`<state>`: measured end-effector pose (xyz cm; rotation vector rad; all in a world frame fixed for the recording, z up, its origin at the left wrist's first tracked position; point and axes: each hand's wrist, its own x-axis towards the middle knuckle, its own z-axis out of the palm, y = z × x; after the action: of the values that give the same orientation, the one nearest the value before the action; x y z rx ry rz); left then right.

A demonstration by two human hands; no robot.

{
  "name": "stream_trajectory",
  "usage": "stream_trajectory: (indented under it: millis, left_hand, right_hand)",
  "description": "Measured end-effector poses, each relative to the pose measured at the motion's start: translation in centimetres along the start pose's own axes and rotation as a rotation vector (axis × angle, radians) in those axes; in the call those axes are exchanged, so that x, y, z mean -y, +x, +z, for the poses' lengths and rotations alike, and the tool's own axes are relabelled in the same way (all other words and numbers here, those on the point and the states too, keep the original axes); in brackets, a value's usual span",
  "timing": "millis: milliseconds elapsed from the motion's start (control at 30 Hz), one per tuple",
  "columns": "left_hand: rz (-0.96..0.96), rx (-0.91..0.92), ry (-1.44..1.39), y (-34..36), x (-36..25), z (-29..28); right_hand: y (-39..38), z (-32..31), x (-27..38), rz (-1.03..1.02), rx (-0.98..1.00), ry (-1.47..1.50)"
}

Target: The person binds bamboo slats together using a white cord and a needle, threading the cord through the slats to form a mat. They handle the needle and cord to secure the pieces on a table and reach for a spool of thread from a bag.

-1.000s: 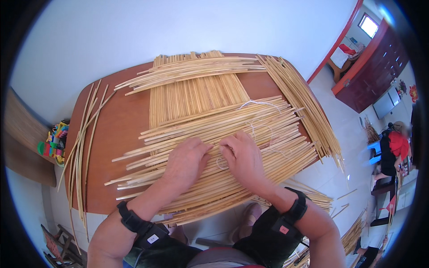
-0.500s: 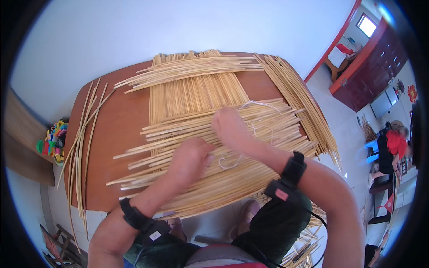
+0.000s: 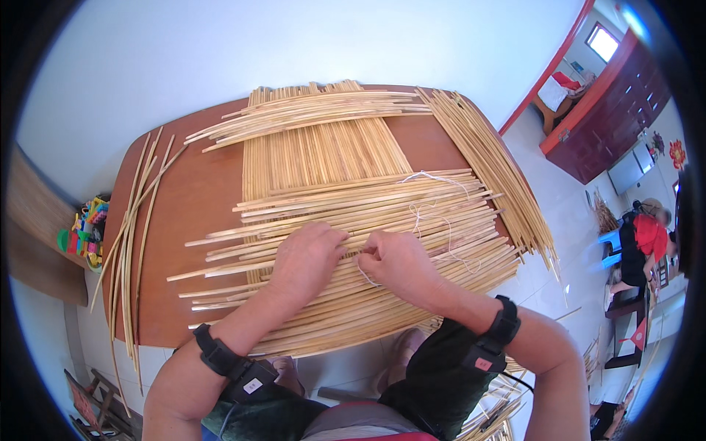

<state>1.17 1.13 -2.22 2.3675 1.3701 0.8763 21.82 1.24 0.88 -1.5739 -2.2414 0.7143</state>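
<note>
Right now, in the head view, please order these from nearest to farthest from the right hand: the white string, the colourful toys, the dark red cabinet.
From the right hand:
1. White string, just beyond it on the sticks.
2. Dark red cabinet, far upper right.
3. Colourful toys, far left, past the table edge.

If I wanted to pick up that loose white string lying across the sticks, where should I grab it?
Probably pinch the white string at its raised loop near the far edge of the crosswise sticks, coming from above. There it arches clear of the sticks; nearer the right hand it lies flat and thin between them.
</note>
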Motion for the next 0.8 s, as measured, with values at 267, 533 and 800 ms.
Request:
stream_trajectory:
  millis: [267, 533, 800]
  left_hand:
    - [-0.01, 0.011, 0.003, 0.2, 0.2, 0.1]
    - [-0.028, 0.06, -0.025, 0.5, -0.3, -0.3]
    - [-0.017, 0.007, 0.021, 0.1, -0.8, 0.4]
  right_hand:
    - [-0.8, 2.8, -0.9, -0.006, -0.157, 0.074]
    - [-0.9, 4.6, -1.2, -0.006, -0.263, 0.012]
    - [-0.7, 4.3, -1.1, -0.017, -0.324, -0.023]
